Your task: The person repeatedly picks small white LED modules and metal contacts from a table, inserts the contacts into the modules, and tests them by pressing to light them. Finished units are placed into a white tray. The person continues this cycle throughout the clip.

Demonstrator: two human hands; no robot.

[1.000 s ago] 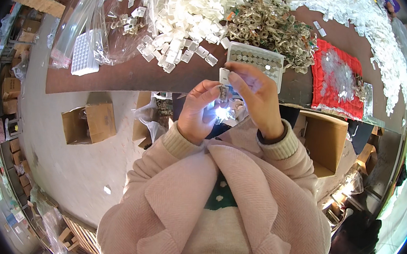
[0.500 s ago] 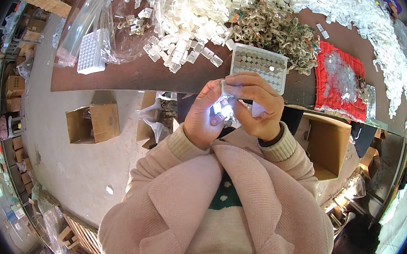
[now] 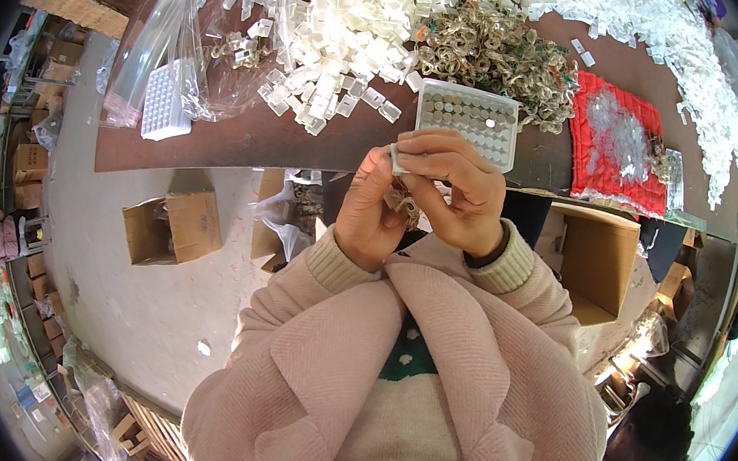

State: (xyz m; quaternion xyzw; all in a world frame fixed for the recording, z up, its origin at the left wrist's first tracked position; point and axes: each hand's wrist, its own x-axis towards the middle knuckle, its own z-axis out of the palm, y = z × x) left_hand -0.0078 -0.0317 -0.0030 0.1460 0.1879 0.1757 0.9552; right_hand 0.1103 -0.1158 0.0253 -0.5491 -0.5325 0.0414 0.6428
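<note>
Left hand [image 3: 365, 212] and right hand [image 3: 459, 195] pinching small white plastic case [image 3: 397, 159], beige coiled wires [image 3: 403, 202] between. Likely fitting step; next needs aligned pressing.

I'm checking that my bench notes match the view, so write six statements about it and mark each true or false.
1. The left hand and right hand meet at a small white plastic piece. True.
2. The red quilted cloth lies right of the clear tray of discs. True.
3. The clear tray of discs stands on the floor. False: it is on the table.
4. The right hand rests on the red quilted cloth. False: it is apart from it.
5. An open cardboard box stands on the floor. True.
6. The left hand is gloved. False: it is bare.
</note>
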